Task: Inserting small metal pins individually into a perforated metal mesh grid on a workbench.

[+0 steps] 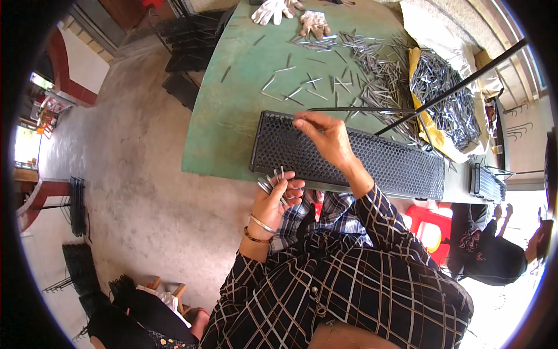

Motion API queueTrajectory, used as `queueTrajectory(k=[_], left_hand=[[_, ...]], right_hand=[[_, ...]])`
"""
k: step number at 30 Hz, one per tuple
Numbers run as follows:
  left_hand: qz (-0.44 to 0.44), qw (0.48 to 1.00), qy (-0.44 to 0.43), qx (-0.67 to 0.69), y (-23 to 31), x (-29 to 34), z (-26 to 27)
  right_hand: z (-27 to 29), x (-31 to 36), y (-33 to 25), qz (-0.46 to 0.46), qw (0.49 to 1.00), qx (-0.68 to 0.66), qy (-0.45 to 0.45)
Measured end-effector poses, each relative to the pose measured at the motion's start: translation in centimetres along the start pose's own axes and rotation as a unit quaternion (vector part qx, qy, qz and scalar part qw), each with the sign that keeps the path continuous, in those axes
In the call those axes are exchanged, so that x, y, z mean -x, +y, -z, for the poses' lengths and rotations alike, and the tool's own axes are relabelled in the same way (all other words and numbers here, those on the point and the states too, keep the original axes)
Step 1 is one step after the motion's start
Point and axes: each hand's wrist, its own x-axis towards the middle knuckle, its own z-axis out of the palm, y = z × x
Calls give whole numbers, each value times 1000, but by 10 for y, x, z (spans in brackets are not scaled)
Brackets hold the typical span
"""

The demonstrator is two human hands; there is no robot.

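A long black perforated metal rack lies along the near edge of the green table. Several thin silvery metal pins stick out of my left hand, whose fingers curl round them just off the rack's near left corner. Over the left half of the rack is my right hand, thumb and fingertips pinched together. Whatever is between those fingertips is too small to make out. Black rods rise from the rack's far side and cross above the table.
Loose metal pins spread over the table's far right, beside a yellow-lined sack full of them. Work gloves lie at the far edge. Red stools and another person are at right. A second person sits lower left.
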Motion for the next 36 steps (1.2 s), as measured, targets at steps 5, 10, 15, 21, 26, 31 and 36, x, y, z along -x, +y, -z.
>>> queueTrajectory(k=[5, 10, 15, 21, 26, 31, 36], left_hand=[[10, 1000, 5, -8, -1, 4, 1], [20, 1000, 12, 5, -3, 7, 3], [25, 1000, 2, 15, -3, 6, 4], [17, 1000, 1, 19, -4, 5, 10], [20, 1000, 4, 21, -5, 6, 10], [21, 1000, 7, 22, -5, 8, 12], [24, 1000, 5, 19, -5, 9, 12]], right_hand=[[2, -17, 5, 66, 985, 157, 28], [0, -16, 18, 146, 965, 214, 42], [1, -17, 18, 125, 971, 197, 52], [-2, -16, 19, 155, 959, 232, 55], [-4, -13, 28, 159, 961, 206, 91], [-7, -16, 35, 207, 944, 246, 79], [-9, -15, 36, 256, 919, 289, 83]])
